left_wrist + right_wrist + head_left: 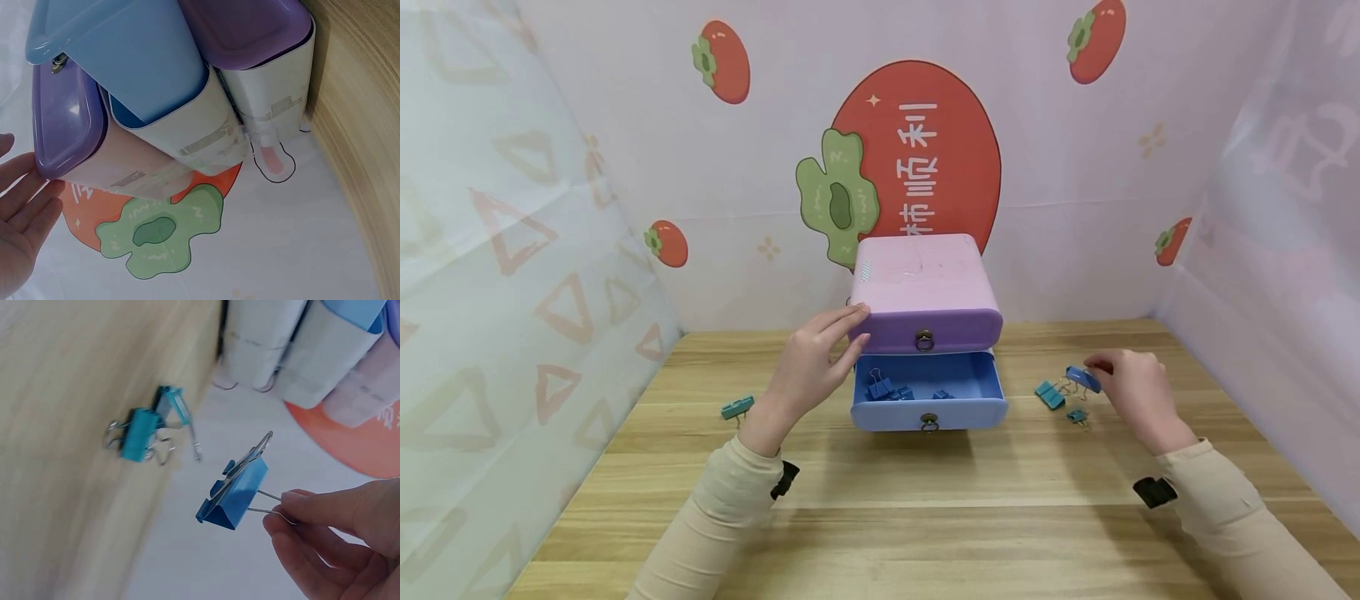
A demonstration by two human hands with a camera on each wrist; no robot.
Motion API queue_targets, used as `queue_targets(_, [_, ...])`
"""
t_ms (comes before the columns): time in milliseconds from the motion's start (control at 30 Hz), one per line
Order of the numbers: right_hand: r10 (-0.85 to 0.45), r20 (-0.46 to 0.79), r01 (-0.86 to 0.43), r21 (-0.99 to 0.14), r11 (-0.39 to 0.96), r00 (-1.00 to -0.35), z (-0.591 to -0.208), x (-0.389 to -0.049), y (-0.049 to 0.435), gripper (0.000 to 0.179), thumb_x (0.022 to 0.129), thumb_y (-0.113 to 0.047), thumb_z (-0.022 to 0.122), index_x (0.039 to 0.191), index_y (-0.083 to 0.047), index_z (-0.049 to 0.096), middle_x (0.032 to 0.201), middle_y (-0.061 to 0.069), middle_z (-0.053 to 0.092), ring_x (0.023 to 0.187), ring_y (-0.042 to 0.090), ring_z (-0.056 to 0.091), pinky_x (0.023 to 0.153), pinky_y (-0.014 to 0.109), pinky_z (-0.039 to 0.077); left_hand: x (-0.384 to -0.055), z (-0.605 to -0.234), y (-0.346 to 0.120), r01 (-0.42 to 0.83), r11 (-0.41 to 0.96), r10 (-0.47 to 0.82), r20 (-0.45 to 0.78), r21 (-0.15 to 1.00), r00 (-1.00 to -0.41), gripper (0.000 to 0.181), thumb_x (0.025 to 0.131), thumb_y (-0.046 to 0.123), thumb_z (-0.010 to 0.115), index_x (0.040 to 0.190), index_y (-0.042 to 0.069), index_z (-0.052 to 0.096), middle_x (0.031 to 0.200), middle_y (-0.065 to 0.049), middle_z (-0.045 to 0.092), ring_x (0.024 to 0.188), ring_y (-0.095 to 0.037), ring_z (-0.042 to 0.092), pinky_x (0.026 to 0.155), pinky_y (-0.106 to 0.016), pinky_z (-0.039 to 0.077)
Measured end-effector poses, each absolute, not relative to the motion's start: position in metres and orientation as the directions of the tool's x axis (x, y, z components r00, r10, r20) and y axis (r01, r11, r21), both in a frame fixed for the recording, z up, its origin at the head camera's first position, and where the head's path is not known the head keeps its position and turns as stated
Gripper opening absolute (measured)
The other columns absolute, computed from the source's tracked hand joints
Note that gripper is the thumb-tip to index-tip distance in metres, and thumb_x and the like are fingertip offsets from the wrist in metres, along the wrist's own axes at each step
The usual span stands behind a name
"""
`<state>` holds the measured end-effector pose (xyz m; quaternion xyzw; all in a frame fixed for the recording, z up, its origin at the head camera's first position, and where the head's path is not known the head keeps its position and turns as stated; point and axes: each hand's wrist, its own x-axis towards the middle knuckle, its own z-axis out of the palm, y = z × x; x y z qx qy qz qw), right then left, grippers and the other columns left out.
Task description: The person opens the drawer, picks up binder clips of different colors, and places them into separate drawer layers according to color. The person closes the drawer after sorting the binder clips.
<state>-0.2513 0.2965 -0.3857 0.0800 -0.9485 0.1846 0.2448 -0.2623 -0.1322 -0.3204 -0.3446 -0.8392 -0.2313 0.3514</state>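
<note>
In the head view my right hand [1135, 387] pinches a blue binder clip [1083, 379] by a wire handle between thumb and fingers. The right wrist view shows this blue binder clip [234, 490] held off the tabletop. Below it are two teal binder clips [1050, 396]. My left hand [808, 358] rests its fairly straight fingertips on the left edge of the purple top drawer [891, 332], which is closed. Under that, the blue drawer [880, 414] is pulled out, with several blue binder clips [880, 386] inside.
Another teal binder clip [737, 407] lies on the wooden table [887, 533] to the left. The drawer unit, with its pink top [925, 271], stands near the patterned back cloth [760, 192]. In the left wrist view, a lower purple drawer [256, 31] sits beneath the blue one.
</note>
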Motion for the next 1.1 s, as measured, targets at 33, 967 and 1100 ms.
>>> queue_targets(33, [-0.065, 0.499, -0.247, -0.308, 0.919, -0.864, -0.383, -0.249, 0.294, 0.011, 0.084, -0.003, 0.067, 0.093, -0.001, 0.074, 0.084, 0.020, 0.071, 0.067, 0.032, 0.066, 0.058, 0.051, 0.052, -0.262, -0.321, -0.132, 0.741, 0.656, 0.416, 0.750, 0.144, -0.514, 0.035, 0.090, 0.019, 0.065, 0.122, 0.004, 0.065, 0.121, -0.010, 0.066, 0.111, -0.025, 0.063, 0.091, -0.036, 0.053])
queue_targets(967, [-0.222, 0.691, -0.437, -0.149, 0.887, -0.688, -0.333, -0.211, 0.234, 0.012, 0.077, -0.004, 0.075, 0.088, -0.004, 0.075, 0.079, 0.011, 0.072, 0.070, 0.027, 0.068, 0.061, 0.047, 0.054, -0.261, -0.319, -0.133, 0.748, 0.647, 0.420, 0.749, 0.149, -0.512, 0.035, 0.090, 0.018, 0.065, 0.123, 0.005, 0.064, 0.121, -0.009, 0.066, 0.111, -0.025, 0.062, 0.092, -0.037, 0.052])
queue_targets(1100, [-0.238, 0.710, -0.454, -0.128, 0.882, -0.663, -0.330, -0.210, 0.228, 0.011, 0.076, -0.006, 0.076, 0.086, -0.005, 0.075, 0.077, 0.009, 0.072, 0.068, 0.025, 0.068, 0.060, 0.045, 0.054, -0.262, -0.320, -0.134, 0.751, 0.645, 0.424, 0.751, 0.142, -0.506, 0.035, 0.090, 0.018, 0.066, 0.122, 0.005, 0.064, 0.121, -0.010, 0.065, 0.111, -0.025, 0.062, 0.092, -0.037, 0.053])
